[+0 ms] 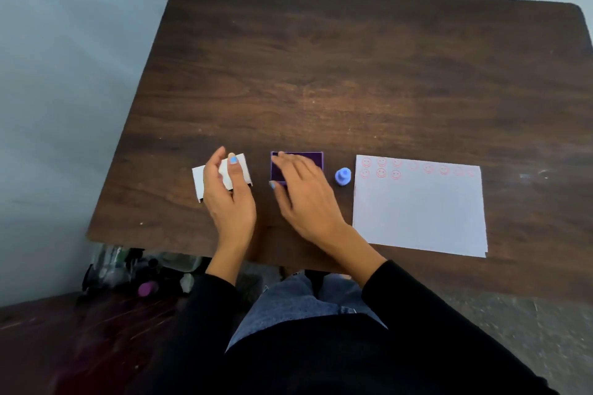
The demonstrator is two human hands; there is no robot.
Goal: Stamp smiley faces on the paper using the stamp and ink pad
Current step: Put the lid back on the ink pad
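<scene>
A white sheet of paper point(417, 212) lies at the table's right front, with several red smiley faces along its top edge. The small blue stamp point(342, 176) stands upright just left of the paper, and no hand touches it. Left of the stamp sits the square purple ink pad point(313, 160). My right hand point(305, 199) lies over the pad, thumb at its near left corner and fingers at its far edge. My left hand point(229, 199) pinches a white cardboard box point(199, 181) between thumb and fingers, left of the pad.
The dark wooden table point(353, 74) stretches far behind the objects. Its front edge runs just below my wrists. Bottles and a dark bag point(141, 269) sit on the floor under the table's left front corner.
</scene>
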